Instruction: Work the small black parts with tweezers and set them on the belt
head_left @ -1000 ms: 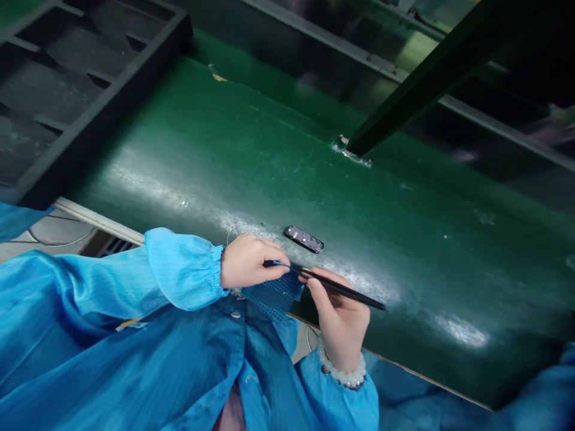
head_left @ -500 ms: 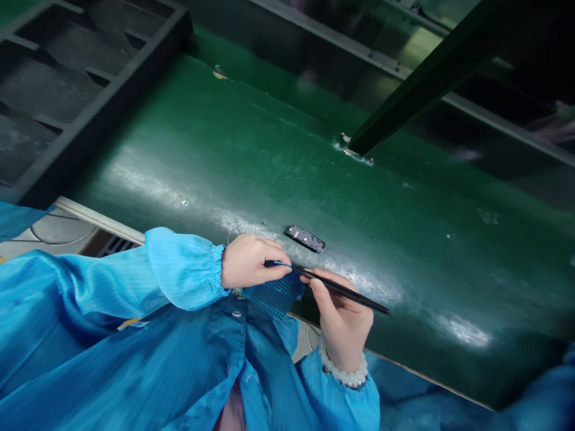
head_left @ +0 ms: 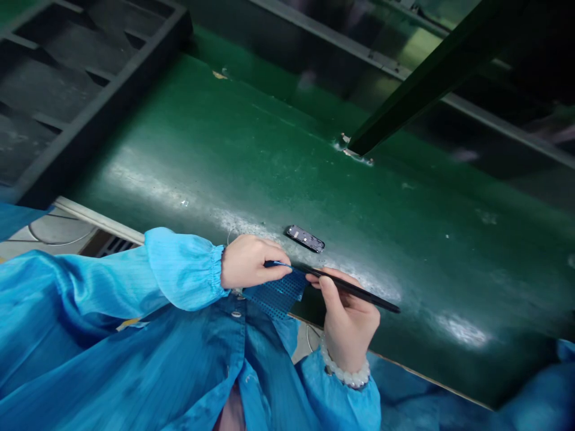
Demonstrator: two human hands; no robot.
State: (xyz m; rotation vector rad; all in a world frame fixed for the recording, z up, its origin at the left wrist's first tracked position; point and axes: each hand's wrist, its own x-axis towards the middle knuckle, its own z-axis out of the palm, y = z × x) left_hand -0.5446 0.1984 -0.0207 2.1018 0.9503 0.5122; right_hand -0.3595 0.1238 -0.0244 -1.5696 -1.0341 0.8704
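My left hand (head_left: 247, 261) is closed in a pinch on the edge of a blue dotted sheet (head_left: 275, 293) at the near edge of the green conveyor belt (head_left: 278, 149). My right hand (head_left: 348, 320), with a white bead bracelet at the wrist, grips thin black tweezers (head_left: 354, 290) whose tip meets the sheet beside my left fingers. A small dark oblong part (head_left: 305, 239) lies flat on the belt just beyond both hands, touched by neither.
A black compartment tray (head_left: 67, 78) sits at the far left over the belt. A dark green bar (head_left: 431, 72) slants down onto the belt at upper right. Metal rails (head_left: 494, 129) run along the far side. My blue coat (head_left: 112, 353) fills the bottom.
My right hand and the tweezers have slid a little to the right, away from my left fingers. The left hand, the sheet and the dark part have stayed put.
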